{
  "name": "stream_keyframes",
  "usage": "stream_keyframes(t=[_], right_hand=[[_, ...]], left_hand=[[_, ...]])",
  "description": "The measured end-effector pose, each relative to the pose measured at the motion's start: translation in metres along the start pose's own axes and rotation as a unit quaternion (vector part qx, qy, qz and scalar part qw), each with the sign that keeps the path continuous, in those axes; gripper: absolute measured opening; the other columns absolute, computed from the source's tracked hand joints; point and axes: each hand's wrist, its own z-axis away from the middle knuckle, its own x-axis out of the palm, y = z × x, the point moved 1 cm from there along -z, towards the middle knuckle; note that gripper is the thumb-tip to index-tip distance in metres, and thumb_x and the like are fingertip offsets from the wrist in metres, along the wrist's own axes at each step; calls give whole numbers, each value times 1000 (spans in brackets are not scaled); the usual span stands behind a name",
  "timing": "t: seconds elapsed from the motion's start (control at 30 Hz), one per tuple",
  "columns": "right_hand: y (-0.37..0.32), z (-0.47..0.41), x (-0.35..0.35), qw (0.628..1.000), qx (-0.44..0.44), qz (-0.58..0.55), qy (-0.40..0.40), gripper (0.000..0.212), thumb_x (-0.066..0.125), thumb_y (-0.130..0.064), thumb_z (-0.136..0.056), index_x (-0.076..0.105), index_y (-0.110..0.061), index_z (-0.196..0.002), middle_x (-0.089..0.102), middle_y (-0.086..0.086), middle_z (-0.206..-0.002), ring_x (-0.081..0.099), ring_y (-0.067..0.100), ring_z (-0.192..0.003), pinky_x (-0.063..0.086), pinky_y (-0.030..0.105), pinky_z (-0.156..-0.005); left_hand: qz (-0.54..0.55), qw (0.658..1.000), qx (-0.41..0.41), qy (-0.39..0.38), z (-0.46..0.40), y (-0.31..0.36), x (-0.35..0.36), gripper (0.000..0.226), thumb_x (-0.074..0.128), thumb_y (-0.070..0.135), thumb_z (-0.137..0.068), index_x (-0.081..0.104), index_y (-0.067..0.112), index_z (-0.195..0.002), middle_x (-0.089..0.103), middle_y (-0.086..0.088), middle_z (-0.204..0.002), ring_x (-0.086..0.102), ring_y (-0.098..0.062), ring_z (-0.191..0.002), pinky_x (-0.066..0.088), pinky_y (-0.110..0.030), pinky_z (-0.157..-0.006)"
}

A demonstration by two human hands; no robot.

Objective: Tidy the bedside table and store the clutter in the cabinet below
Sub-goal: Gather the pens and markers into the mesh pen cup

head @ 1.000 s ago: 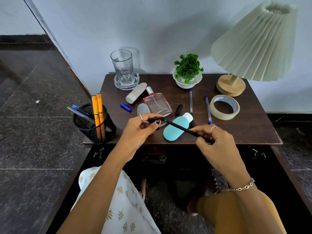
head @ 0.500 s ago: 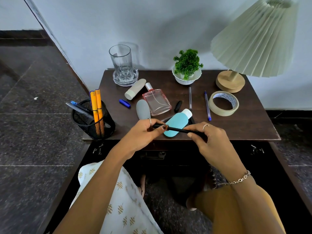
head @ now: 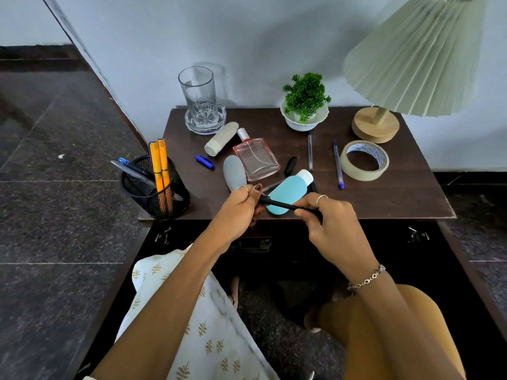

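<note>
Bedside table (head: pixel 384 198) cluttered under pleated lamp (head: pixel 419 56); mesh pen holder (head: pixel 155 193) at front left corner; tape roll (head: pixel 364 160), perfume bottle (head: pixel 256 159), blue bottle (head: pixel 288 192) scattered; left hand (head: pixel 238 208) and right hand (head: pixel 333 223) both closed round black pen (head: pixel 282 204), held level above front edge.

A table lamp with a pleated pale green shade (head: pixel 428 50) and a round wooden base (head: pixel 375 126) stands at the back right corner. To its left sits a small green plant (head: pixel 306 94) in a white scalloped bowl (head: pixel 303 123). Behind them is a pale blue wall (head: pixel 260 37). Dark speckled stone floor tiles (head: pixel 55 215) spread out to the left.
</note>
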Motion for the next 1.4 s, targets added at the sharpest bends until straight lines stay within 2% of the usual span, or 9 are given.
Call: stream_keyframes(t=[0.33, 0.57, 0.77, 0.87, 0.93, 1.13, 1.23, 1.33, 1.4], right_hand=[[6, 2, 2, 987, 119, -87, -59, 6, 61, -15, -88, 66, -13, -91, 58, -12, -66, 55, 2, -63, 38, 8, -56], [-12, -6, 32, 952, 159, -253, -65, 12, 57, -21, -92, 64, -14, -98, 59, -2, -61, 50, 1, -50, 39, 18, -59], [-23, -5, 38, 926, 141, -340, -80, 17, 48, -17, -96, 60, -20, -108, 62, 3, -72, 52, 6, -53, 43, 18, -50], [-22, -6, 33, 927, 137, -341, -71, 19, 48, -26, -96, 61, -24, -109, 64, 0, -80, 56, 6, -60, 47, 21, -55], [-18, -7, 29, 931, 142, -330, -61, 20, 49, -32, -94, 62, -26, -107, 66, -1, -85, 57, 6, -64, 48, 22, -59], [-16, -8, 23, 935, 144, -320, -53, 26, 50, -38, -91, 67, -20, -101, 67, 3, -86, 57, 10, -68, 45, 23, -62], [-19, -6, 25, 938, 136, -313, -55, 25, 49, -34, -92, 68, -19, -100, 66, 4, -84, 56, 12, -68, 46, 25, -62], [-20, -5, 26, 941, 133, -305, -60, 24, 49, -31, -93, 68, -19, -100, 66, 3, -81, 56, 11, -66, 47, 25, -62], [-20, -4, 26, 941, 133, -305, -62, 23, 49, -31, -93, 68, -19, -100, 66, 3, -81, 55, 10, -66, 47, 24, -62]], left_hand=[[-50, 998, 41, -5, 2, -3, 7, 30, 33, 26, -102, 50, 20, -78, 45, 4, -63, 40, -7, -57, 36, -22, -56], [84, 973, 103, 188, 7, 3, 10, 11, 49, 30, -96, 53, 25, -86, 53, 8, -65, 51, -1, -59, 44, -22, -63], [85, 978, 77, 173, 12, 6, 5, 24, 49, 31, -96, 62, 11, -90, 64, 1, -76, 59, -8, -70, 52, -33, -72], [150, 968, 107, 171, 22, 21, -20, 18, 50, 20, -96, 62, 17, -84, 65, 6, -70, 59, -6, -62, 50, -24, -62], [174, 945, 139, 240, 33, 34, -53, 18, 52, 17, -95, 62, 19, -80, 64, 7, -67, 56, -5, -58, 47, -20, -59], [-8, 869, 240, 433, 58, 43, -152, 12, 54, 23, -95, 58, 19, -84, 65, 6, -73, 61, 0, -61, 52, -21, -64], [-101, 853, 229, 458, 54, 36, -170, 9, 57, 20, -93, 55, 16, -100, 66, 10, -78, 67, -9, -77, 56, -30, -75], [-175, 852, 203, 449, 47, 29, -171, 28, 59, 18, -92, 50, 11, -117, 68, 4, -83, 65, -8, -74, 48, -15, -67], [-222, 854, 187, 432, 44, 23, -166, 48, 61, 16, -91, 39, 14, -133, 66, 1, -83, 59, -9, -70, 42, -17, -66]])
